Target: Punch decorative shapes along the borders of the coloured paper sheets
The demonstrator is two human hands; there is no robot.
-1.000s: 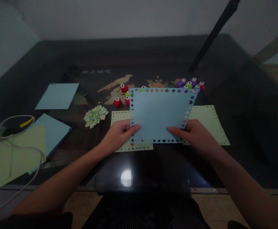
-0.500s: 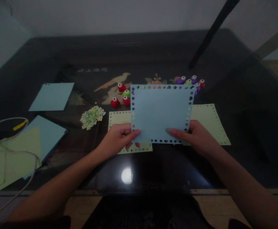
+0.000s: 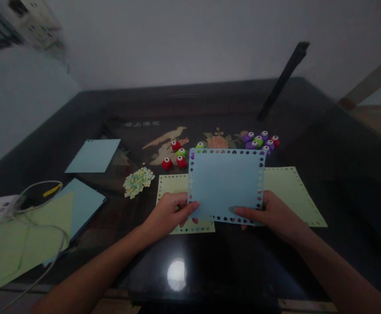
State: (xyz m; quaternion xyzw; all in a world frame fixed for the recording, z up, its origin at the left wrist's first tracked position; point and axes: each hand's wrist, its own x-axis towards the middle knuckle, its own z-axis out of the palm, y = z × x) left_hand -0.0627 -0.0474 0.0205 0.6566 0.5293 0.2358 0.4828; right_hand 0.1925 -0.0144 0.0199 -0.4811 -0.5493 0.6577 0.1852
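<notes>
A light blue sheet of paper [image 3: 226, 185] with small stars, hearts and other shapes punched along its edges is held up over the table. My left hand [image 3: 172, 213] pinches its lower left corner, thumb in front. On the lower right side, my right hand [image 3: 273, 216] grips it the same way, fingers mostly hidden behind. Two pale green sheets with punched borders lie beneath: one green sheet [image 3: 173, 182] to the left, another green sheet [image 3: 290, 194] to the right, both partly covered. Behind the blue sheet sit red and green craft punches [image 3: 181, 153] and mostly purple punches [image 3: 257, 141].
A heap of tiny paper cut-outs [image 3: 138, 181] lies left of my left hand. Beyond it is a single blue sheet [image 3: 94, 155]. Stacked blue paper [image 3: 85, 200] and green paper [image 3: 46, 222] lie at the left, crossed by a white cable [image 3: 62, 237]. A black post [image 3: 283, 80] stands at the back right.
The camera view has tilted up, so everything sits lower in the picture, and slightly further right on the left side. Both hands still hold the blue sheet.
</notes>
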